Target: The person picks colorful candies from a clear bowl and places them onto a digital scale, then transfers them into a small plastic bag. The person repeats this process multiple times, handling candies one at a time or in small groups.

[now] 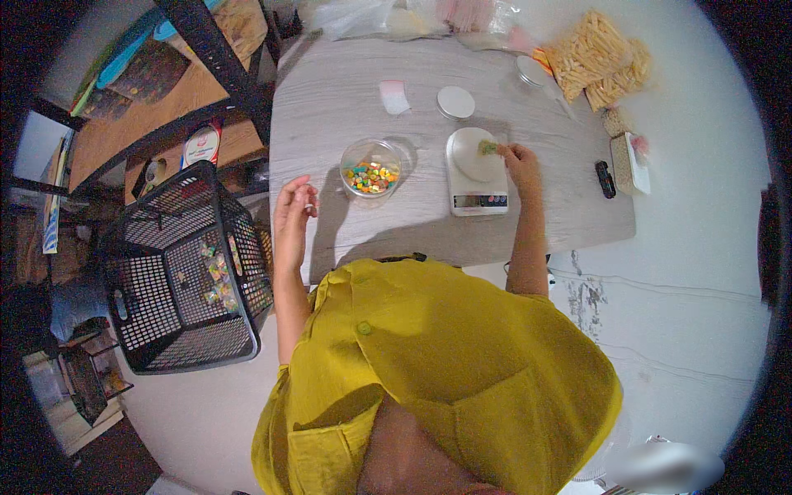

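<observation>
My right hand (521, 166) pinches the edge of a small clear bag with greenish contents (488, 148), at the right side of the round plate of a white digital kitchen scale (477, 187). Whether the bag rests on the plate, I cannot tell. My left hand (297, 201) is raised at the table's left edge with its fingers slightly curled and nothing in them. Between my hands stands a round clear plastic container (371, 168) holding many small colourful pieces. Behind the scale lies a round silvery lid (456, 103), and left of it a small clear packet (395, 98).
A black plastic basket (167, 297) with several small filled bags stands left of the table (427, 68). Large bags of pale sticks (588, 52), another round lid (530, 71), a black object (605, 179) and a white container (630, 164) lie at the right. Plastic bags (365, 18) line the far edge.
</observation>
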Available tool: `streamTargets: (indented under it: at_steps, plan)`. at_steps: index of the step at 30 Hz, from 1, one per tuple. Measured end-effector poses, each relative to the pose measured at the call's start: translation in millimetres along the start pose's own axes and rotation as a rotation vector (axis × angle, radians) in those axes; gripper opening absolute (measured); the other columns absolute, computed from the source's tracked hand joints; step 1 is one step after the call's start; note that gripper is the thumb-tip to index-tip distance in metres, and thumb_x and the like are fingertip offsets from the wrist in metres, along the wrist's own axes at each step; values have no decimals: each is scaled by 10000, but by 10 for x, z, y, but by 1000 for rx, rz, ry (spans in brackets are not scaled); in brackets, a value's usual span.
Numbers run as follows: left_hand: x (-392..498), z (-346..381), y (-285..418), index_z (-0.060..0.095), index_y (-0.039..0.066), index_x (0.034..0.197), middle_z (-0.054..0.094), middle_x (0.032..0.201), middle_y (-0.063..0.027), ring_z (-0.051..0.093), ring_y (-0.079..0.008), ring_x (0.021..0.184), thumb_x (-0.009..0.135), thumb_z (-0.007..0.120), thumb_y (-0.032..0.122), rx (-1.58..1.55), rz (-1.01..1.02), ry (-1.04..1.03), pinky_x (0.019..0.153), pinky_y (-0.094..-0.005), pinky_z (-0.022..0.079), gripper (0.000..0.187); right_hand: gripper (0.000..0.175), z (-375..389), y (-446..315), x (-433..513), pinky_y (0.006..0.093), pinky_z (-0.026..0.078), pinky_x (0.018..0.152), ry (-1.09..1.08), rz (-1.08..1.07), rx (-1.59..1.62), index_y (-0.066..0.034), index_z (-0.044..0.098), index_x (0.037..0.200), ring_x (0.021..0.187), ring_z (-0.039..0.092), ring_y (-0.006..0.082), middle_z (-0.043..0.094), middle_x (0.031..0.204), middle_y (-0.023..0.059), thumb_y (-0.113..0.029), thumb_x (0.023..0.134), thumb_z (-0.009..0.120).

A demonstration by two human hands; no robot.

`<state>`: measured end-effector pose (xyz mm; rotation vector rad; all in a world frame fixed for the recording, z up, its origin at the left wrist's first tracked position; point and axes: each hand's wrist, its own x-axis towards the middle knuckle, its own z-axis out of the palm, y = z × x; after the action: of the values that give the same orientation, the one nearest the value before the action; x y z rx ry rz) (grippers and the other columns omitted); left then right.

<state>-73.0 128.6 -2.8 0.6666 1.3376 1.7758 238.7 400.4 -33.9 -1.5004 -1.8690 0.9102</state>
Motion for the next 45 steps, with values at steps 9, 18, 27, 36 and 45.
streamTargets:
  at_steps: [9, 18, 27, 36, 45]
  plan:
    - [-14, -78, -71, 470, 42, 1096, 476, 850, 3, 432, -88, 730, 864, 472, 250, -71, -15, 31, 612, -223, 339, 311, 352, 99, 378, 4, 318, 442, 675, 328, 24, -220, -15, 636, 863, 744, 580, 213, 627, 803, 120, -341, 727, 634]
    - [-29, -73, -113, 492, 64, 1070, 474, 832, 17, 425, -82, 713, 865, 475, 248, -106, -41, 51, 598, -211, 327, 275, 366, -82, 527, 136, 364, 406, 800, 476, 22, -133, -43, 626, 902, 889, 536, 282, 588, 914, 145, -345, 699, 662]
    - [-41, -58, -113, 479, 68, 1091, 478, 847, 16, 431, -84, 723, 862, 478, 244, -90, -55, 44, 601, -216, 335, 288, 364, -62, 589, 122, 346, 422, 761, 494, -15, -216, -46, 634, 901, 825, 561, 251, 606, 866, 128, -344, 695, 669]
    - [-29, -28, -117, 459, 58, 1102, 458, 814, 17, 427, -85, 720, 869, 468, 220, -90, -74, 38, 608, -221, 337, 284, 370, -22, 529, 54, 346, 430, 743, 423, 32, -363, -48, 646, 872, 800, 570, 259, 618, 835, 128, -374, 697, 653]
    - [-12, -58, -148, 493, 68, 1070, 503, 857, 4, 436, -65, 719, 870, 473, 216, -106, -61, 14, 614, -203, 348, 250, 347, 123, 466, 62, 365, 436, 766, 203, 39, -151, -60, 626, 922, 869, 579, 258, 617, 911, 120, -340, 717, 639]
